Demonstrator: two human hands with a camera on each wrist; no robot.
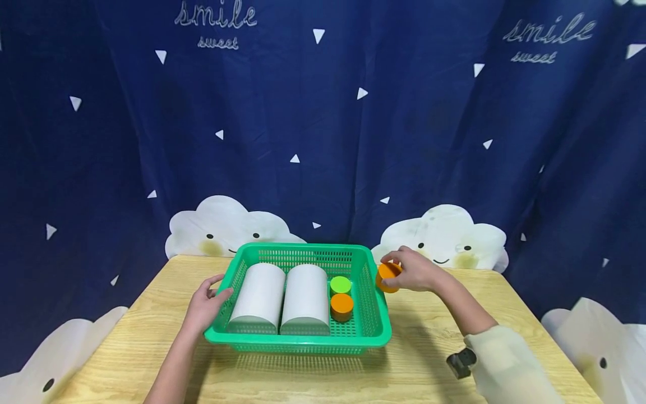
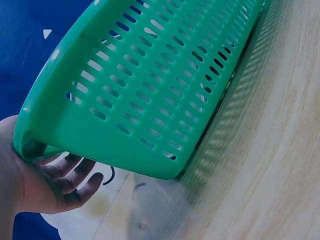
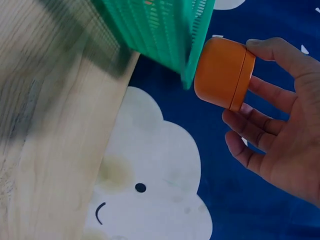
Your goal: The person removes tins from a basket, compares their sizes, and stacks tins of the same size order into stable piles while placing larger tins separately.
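A green plastic basket (image 1: 373, 334) with slotted walls is in the middle of the head view. My left hand (image 1: 204, 307) grips its left rim, thumb over the top and fingers curled beneath, as the left wrist view shows. Just outside the right rim, my right hand (image 1: 414, 270) pinches a small round orange jar (image 3: 220, 72) between thumb and fingers. Inside the basket, two white half-round blocks (image 1: 259, 292) lie side by side. To their right are a jar with a light green top (image 1: 340, 285) and, nearer me, another orange jar (image 1: 341, 306).
The basket is over a light wooden table (image 1: 424, 359), its slotted shadow falling toward me. Behind the table hangs a dark blue curtain (image 1: 328, 129) with white triangles and smiling clouds. A small dark device (image 1: 461, 362) is by the right sleeve (image 1: 510, 365).
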